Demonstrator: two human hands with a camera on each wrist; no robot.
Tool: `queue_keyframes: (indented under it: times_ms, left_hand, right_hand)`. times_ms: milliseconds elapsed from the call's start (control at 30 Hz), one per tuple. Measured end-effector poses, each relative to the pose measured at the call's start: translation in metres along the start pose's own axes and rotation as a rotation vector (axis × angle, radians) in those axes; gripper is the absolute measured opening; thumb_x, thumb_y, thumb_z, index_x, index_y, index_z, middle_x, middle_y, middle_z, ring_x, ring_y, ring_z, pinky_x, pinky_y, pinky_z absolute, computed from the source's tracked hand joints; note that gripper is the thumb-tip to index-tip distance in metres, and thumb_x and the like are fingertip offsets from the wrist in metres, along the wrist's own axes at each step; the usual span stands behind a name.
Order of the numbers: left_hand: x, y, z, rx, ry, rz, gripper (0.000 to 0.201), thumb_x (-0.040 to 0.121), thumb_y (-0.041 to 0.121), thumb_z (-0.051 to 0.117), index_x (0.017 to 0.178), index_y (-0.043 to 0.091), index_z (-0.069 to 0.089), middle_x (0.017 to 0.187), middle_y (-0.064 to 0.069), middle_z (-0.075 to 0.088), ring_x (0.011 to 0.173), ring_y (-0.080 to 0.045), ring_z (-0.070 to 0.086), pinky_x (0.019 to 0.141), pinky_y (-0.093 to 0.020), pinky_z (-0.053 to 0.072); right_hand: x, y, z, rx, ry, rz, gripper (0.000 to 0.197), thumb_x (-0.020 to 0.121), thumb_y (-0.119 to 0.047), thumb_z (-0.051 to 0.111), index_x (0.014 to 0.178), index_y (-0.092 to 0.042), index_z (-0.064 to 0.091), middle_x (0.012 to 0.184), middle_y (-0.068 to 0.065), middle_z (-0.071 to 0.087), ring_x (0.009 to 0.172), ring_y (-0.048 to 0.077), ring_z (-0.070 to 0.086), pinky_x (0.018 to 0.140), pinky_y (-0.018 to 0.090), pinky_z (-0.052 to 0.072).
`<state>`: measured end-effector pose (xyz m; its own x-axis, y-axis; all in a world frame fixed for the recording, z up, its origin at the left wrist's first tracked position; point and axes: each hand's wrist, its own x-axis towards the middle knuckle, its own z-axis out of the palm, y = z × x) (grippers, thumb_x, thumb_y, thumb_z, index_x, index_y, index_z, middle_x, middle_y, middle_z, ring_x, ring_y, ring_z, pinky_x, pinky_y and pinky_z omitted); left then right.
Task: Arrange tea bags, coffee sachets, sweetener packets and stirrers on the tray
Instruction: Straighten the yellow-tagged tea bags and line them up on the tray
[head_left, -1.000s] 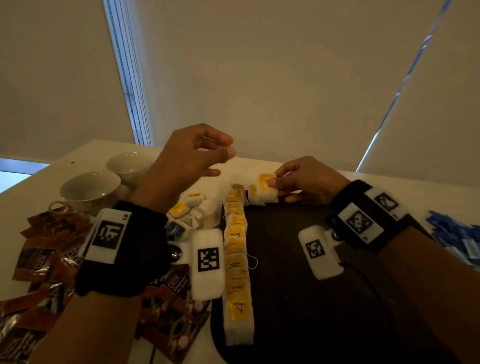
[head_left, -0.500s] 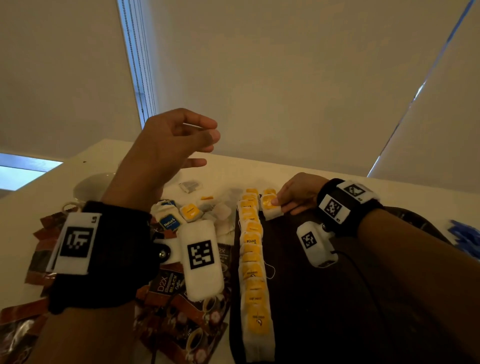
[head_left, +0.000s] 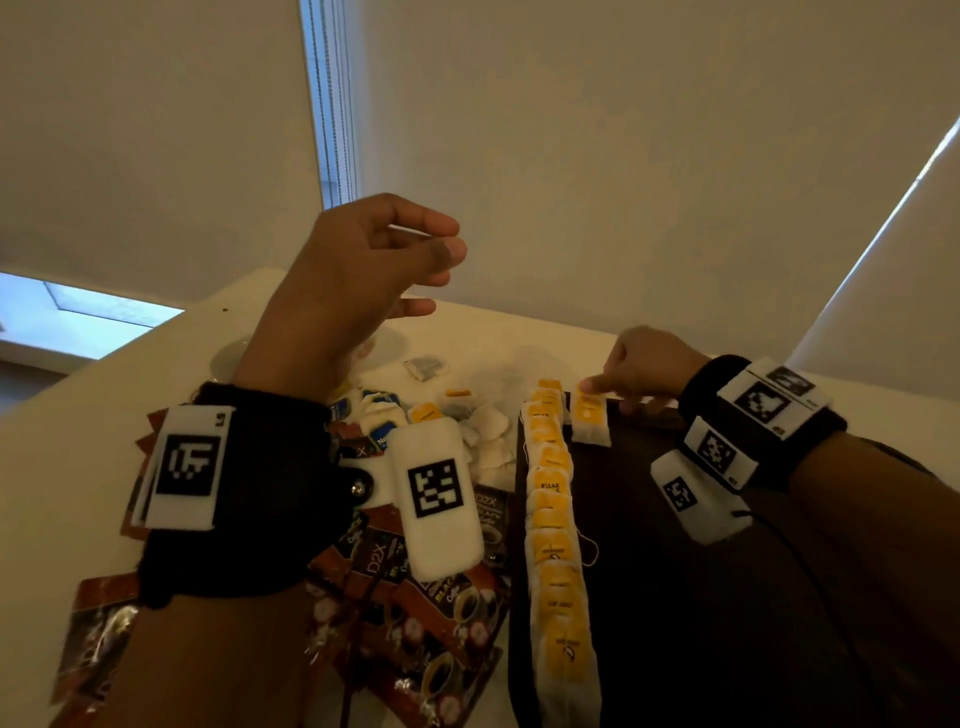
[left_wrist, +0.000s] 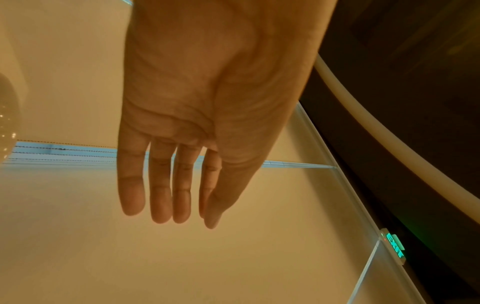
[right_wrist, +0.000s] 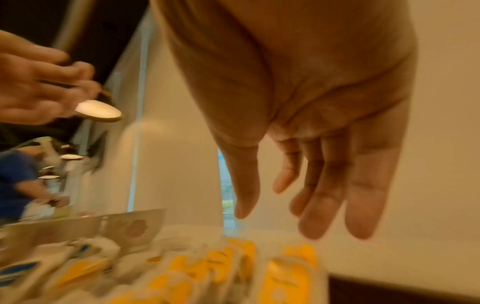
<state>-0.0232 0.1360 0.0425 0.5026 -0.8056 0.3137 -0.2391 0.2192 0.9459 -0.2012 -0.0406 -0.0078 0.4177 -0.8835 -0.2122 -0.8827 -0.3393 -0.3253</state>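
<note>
I see one yellow-tagged tea bag (head_left: 589, 422) lying at the far left corner of the dark tray (head_left: 727, 597), just right of the row of tea bags (head_left: 556, 535) along its left edge. My right hand (head_left: 644, 366) hovers at its far end, fingers loosely extended, holding nothing. My left hand (head_left: 358, 275) is raised above the table (head_left: 78, 415) and the loose coffee sachets (head_left: 415, 623), fingers relaxed and empty.

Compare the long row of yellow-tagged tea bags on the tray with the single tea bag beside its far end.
The long row holds many overlapping bags along the dark tray's left edge; the single tea bag lies alone, beginning a second column. The right hand is at the single bag; nothing touches the row. Both carry yellow tags.
</note>
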Motion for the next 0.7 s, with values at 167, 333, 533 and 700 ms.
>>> queue_keyframes:
  times_ms: [167, 333, 533, 700]
  left_hand:
    - [0.001, -0.003, -0.025, 0.017, 0.096, -0.03, 0.014, 0.086, 0.018, 0.066, 0.099, 0.018, 0.067, 0.1, -0.006, 0.07, 0.088, -0.014, 0.067, 0.073, -0.028, 0.057]
    - [-0.004, -0.001, -0.05, -0.016, 0.17, -0.069, 0.012, 0.086, 0.018, 0.065, 0.097, 0.021, 0.067, 0.104, -0.006, 0.069, 0.097, -0.02, 0.067, 0.083, -0.035, 0.056]
    - [-0.004, -0.002, -0.06, -0.056, 0.191, -0.087, 0.011, 0.087, 0.017, 0.064, 0.097, 0.022, 0.066, 0.104, -0.003, 0.069, 0.098, -0.019, 0.066, 0.085, -0.035, 0.055]
    - [-0.002, -0.003, -0.057, -0.067, 0.176, -0.083, 0.01, 0.088, 0.017, 0.062, 0.094, 0.024, 0.066, 0.102, -0.002, 0.069, 0.096, -0.017, 0.066, 0.084, -0.034, 0.055]
  right_hand:
    - [-0.029, -0.07, 0.005, -0.211, -0.103, -0.507, 0.058, 0.079, -0.04, 0.071, 0.129, -0.021, 0.047, 0.123, 0.004, 0.049, 0.114, 0.019, 0.048, 0.086, 0.026, 0.038]
    - [-0.022, -0.117, 0.033, -0.44, -0.363, -0.549, 0.081, 0.082, -0.031, 0.07, 0.147, -0.028, 0.022, 0.146, 0.009, 0.029, 0.129, 0.026, 0.035, 0.097, 0.029, 0.034]
    - [-0.014, -0.123, 0.043, -0.386, -0.476, -0.5, 0.059, 0.091, -0.022, 0.06, 0.142, -0.023, 0.03, 0.147, 0.008, 0.026, 0.112, 0.018, 0.038, 0.066, 0.017, 0.035]
    - [-0.006, -0.124, 0.053, -0.454, -0.41, -0.487, 0.048, 0.096, -0.033, 0.048, 0.142, -0.024, 0.034, 0.143, 0.01, 0.031, 0.123, 0.025, 0.039, 0.081, 0.021, 0.029]
